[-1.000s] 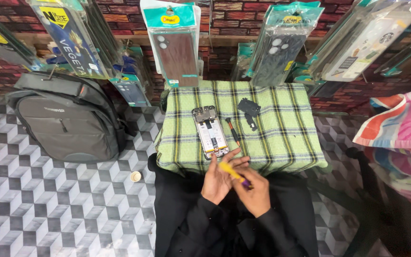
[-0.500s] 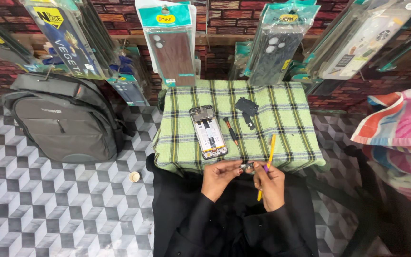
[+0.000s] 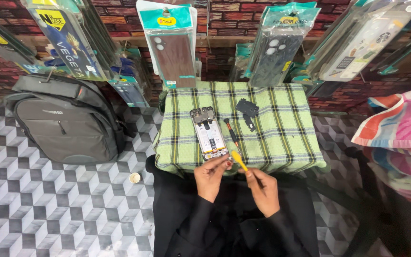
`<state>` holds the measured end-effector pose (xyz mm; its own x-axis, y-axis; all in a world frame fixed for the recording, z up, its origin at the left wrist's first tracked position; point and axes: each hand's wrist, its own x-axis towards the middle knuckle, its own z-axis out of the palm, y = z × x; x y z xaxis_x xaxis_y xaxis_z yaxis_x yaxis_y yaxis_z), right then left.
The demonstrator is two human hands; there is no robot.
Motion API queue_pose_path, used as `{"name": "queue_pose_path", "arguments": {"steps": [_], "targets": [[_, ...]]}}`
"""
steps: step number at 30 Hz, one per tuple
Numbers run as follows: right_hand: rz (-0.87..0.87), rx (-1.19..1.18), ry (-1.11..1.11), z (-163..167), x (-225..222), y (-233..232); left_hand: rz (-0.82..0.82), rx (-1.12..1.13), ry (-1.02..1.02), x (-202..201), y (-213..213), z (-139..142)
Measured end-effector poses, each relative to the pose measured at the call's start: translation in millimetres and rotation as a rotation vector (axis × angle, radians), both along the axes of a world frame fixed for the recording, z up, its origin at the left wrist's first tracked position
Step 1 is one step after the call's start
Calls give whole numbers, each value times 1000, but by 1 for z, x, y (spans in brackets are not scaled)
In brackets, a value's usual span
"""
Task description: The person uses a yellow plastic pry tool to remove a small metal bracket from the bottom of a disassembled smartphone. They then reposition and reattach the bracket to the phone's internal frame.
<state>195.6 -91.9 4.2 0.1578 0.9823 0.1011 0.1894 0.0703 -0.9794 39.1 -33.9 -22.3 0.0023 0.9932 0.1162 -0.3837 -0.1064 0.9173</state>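
Observation:
An opened phone (image 3: 208, 133) with its back removed lies on a small table covered by a green checked cloth (image 3: 281, 138). My right hand (image 3: 264, 189) holds a thin yellow tool (image 3: 239, 161), its tip pointing up and left toward the phone's lower end. My left hand (image 3: 211, 176) hovers at the table's near edge just below the phone, fingertips close to the tool's tip; I cannot tell whether it pinches anything. A dark screwdriver with an orange band (image 3: 231, 132) lies beside the phone. Black plastic parts (image 3: 247, 111) rest further back on the cloth.
A grey backpack (image 3: 67, 121) sits on the patterned tile floor at the left. Packaged phone covers (image 3: 173, 43) hang along the brick wall behind the table. A colourful cloth (image 3: 398, 133) lies at the right. A small round cap (image 3: 134, 178) is on the floor.
The yellow tool, which stood off to the right of the phone half a second ago, has swung back left toward the phone's lower end. Both hands stay at the table's near edge.

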Motion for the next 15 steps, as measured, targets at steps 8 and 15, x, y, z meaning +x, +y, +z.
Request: {"name": "queue_pose_path", "arguments": {"steps": [8,15], "targets": [[86,-48,-38,7,2,2,52,12,-36,-5,0,-1],[220,-196,237,-1,14,4,41,47,61,-11,-1,-1]]}}
